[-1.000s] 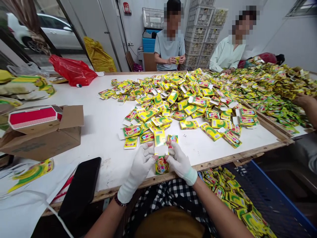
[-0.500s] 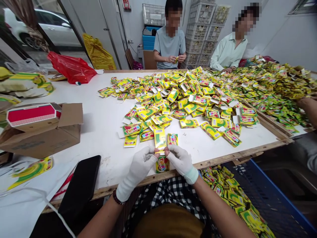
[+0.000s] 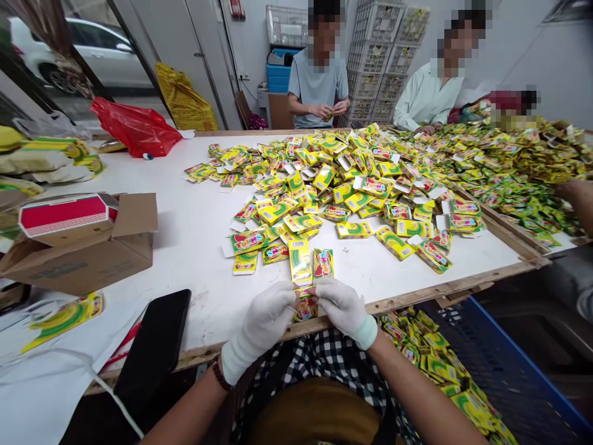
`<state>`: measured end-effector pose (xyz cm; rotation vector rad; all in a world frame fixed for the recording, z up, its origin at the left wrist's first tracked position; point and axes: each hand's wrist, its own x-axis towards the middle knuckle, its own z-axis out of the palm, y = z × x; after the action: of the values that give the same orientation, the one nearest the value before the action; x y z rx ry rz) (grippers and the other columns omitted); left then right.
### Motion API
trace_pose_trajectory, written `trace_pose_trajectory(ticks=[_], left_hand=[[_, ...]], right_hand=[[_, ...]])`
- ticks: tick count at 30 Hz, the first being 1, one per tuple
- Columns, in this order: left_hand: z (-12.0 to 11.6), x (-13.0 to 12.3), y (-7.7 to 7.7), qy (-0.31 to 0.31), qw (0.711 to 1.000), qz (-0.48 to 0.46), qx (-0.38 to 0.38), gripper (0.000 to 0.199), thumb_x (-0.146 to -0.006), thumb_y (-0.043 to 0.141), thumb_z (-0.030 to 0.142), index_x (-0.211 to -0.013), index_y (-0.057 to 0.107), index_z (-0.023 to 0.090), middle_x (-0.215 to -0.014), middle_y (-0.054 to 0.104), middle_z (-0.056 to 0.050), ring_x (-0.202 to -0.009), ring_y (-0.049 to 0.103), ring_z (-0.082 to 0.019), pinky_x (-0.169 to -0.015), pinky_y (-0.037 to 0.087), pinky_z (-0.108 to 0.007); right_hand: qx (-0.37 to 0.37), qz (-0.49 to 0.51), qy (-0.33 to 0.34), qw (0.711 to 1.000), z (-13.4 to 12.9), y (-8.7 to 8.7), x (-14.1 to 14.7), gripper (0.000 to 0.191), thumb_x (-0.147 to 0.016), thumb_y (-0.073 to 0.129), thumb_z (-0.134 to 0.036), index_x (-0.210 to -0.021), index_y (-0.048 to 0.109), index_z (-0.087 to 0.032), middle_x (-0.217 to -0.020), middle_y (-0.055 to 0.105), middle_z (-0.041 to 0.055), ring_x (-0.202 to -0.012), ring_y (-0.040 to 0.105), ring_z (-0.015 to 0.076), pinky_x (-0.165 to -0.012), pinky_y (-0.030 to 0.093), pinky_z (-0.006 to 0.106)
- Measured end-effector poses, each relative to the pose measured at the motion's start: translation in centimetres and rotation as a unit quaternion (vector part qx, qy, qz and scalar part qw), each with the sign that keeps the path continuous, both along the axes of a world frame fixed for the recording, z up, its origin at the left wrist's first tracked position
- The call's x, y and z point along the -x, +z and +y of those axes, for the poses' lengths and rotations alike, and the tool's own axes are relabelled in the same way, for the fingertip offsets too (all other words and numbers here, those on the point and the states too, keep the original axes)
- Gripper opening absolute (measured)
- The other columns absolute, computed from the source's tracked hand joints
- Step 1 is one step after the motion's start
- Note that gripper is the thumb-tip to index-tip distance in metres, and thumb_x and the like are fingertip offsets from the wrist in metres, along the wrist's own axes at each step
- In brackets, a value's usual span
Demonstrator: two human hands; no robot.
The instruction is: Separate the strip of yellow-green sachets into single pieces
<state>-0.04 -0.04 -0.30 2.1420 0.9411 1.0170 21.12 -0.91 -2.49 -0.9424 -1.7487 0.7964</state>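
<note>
Compared with a second ago, the white flap that stood open between the hands no longer shows, and both sets of fingertips now meet across a yellow end; the cartons beyond look unmoved. The white tabletop spreads ahead of the grip and off to its left. Farther out, a loose heap of yellow cartons sits beyond the grip, while a blue crate, partly filled with similar cartons, stands below and to its right. The left hand and the right hand, both in white gloves with bare fingertips, each pinch narrowly, sharing the small printed carton between them.

To do this well, I would press evenly from both corners, keep the end square, and run the thumbs along the edge so that the flap seats without creasing the thin card; a lighter touch at the sides should keep the walls from bowing.

The held carton lies directly between the two grips, its far end at the fingertips and its body running back toward the wooden edging. Just beyond the grip, a barcoded carton lies straight ahead, with a fruit-printed carton beside it on the right.
</note>
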Motion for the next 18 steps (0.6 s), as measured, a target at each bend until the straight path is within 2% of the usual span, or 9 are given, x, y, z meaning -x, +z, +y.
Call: trace_pose_trajectory(ticks=[2, 4, 6, 8, 10, 12, 14, 16, 18], left_hand=[[0.9, -0.1, -0.1, 0.072, 0.992, -0.043, 0.091, 0.023, -0.09, 0.053, 0.024, -0.112, 0.059, 0.018, -0.116, 0.063, -0.011, -0.108, 0.061, -0.02, -0.092, 0.052, -0.035], [2.3, -0.2, -0.4, 0.172, 0.966, -0.074, 0.181, 0.037, -0.088, 0.056, 0.033, -0.121, 0.052, 0.016, -0.116, 0.062, -0.013, -0.104, 0.064, -0.022, -0.089, 0.053, -0.036], [3.9, -0.7, -1.0, 0.234, 0.938, -0.075, 0.243, 0.047, -0.082, 0.063, 0.037, -0.122, 0.05, 0.014, -0.106, 0.066, -0.012, -0.094, 0.067, -0.022, -0.084, 0.054, -0.037], [5.3, -1.7, -1.6, 0.243, 0.925, -0.07, 0.283, 0.054, -0.074, 0.071, 0.035, -0.12, 0.051, 0.014, -0.094, 0.069, -0.009, -0.085, 0.068, -0.021, -0.08, 0.054, -0.036], [6.2, -3.0, -1.9, 0.219, 0.911, -0.108, 0.331, 0.057, -0.069, 0.074, 0.029, -0.119, 0.05, 0.014, -0.084, 0.07, -0.006, -0.078, 0.067, -0.02, -0.073, 0.054, -0.032], [6.5, -4.0, -1.5, 0.193, 0.882, -0.181, 0.389, 0.06, -0.067, 0.073, 0.023, -0.121, 0.047, 0.014, -0.08, 0.07, -0.004, -0.068, 0.066, -0.017, -0.062, 0.052, -0.027], [6.0, -4.2, -0.5, 0.156, 0.857, -0.236, 0.431, 0.059, -0.068, 0.071, 0.023, -0.122, 0.047, 0.015, -0.081, 0.069, -0.003, -0.057, 0.062, -0.012, -0.053, 0.048, -0.023], [4.8, -3.7, 0.8, 0.105, 0.849, -0.252, 0.452, 0.05, -0.072, 0.069, 0.027, -0.117, 0.051, 0.016, -0.08, 0.068, -0.001, -0.05, 0.057, -0.009, -0.05, 0.046, -0.021], [3.3, -2.9, 2.0, 0.059, 0.853, -0.231, 0.465, 0.035, -0.079, 0.063, 0.036, -0.106, 0.057, 0.015, -0.073, 0.065, 0.0, -0.046, 0.052, -0.008, -0.047, 0.043, -0.021]], right_hand=[[0.107, 0.116, -0.066, 0.985, 0.0, -0.1, -0.2, 0.015, -0.086, 0.064, -0.028, -0.1, 0.068, -0.024, -0.096, 0.068, 0.0055, -0.086, 0.065, 0.0187, -0.078, 0.055, 0.032], [0.209, 0.282, -0.092, 0.932, -0.2, 0.0, -1.3, 0.025, -0.083, 0.067, -0.043, -0.101, 0.065, -0.025, -0.089, 0.068, 0.0036, -0.071, 0.063, 0.0162, -0.065, 0.055, 0.029], [0.269, 0.417, -0.069, 0.866, -0.6, 0.2, -2.8, 0.036, -0.084, 0.059, -0.06, -0.098, 0.063, -0.027, -0.078, 0.065, 0.0011, -0.055, 0.057, 0.0125, -0.051, 0.05, 0.025], [0.303, 0.465, -0.035, 0.831, -1.1, 0.4, -3.8, 0.046, -0.087, 0.044, -0.069, -0.094, 0.063, -0.028, -0.07, 0.062, 0.0004, -0.05, 0.053, 0.0117, -0.047, 0.048, 0.025], [0.318, 0.418, -0.017, 0.851, -1.4, 0.5, -3.8, 0.044, -0.09, 0.041, -0.066, -0.096, 0.063, -0.028, -0.073, 0.064, 0.0017, -0.055, 0.058, 0.0142, -0.052, 0.051, 0.028], [0.273, 0.286, -0.042, 0.918, -1.3, 0.5, -3.0, 0.031, -0.091, 0.051, -0.051, -0.104, 0.063, -0.026, -0.086, 0.068, 0.005, -0.073, 0.066, 0.0189, -0.067, 0.057, 0.036], [0.156, 0.109, -0.079, 0.979, -1.1, 0.4, -2.0, 0.029, -0.089, 0.055, -0.031, -0.117, 0.061, -0.024, -0.112, 0.066, 0.0099, -0.103, 0.064, 0.0241, -0.091, 0.052, 0.044], [0.036, -0.035, -0.088, 0.995, -0.7, 0.4, -1.2, 0.042, -0.086, 0.052, -0.016, -0.127, 0.058, -0.023, -0.136, 0.052, 0.0119, -0.129, 0.047, 0.0267, -0.109, 0.039, 0.048], [-0.024, -0.095, -0.061, 0.993, -0.2, 0.5, -0.7, 0.046, -0.084, 0.049, -0.011, -0.127, 0.058, -0.022, -0.142, 0.047, 0.0112, -0.135, 0.04, 0.0268, -0.112, 0.035, 0.048]])
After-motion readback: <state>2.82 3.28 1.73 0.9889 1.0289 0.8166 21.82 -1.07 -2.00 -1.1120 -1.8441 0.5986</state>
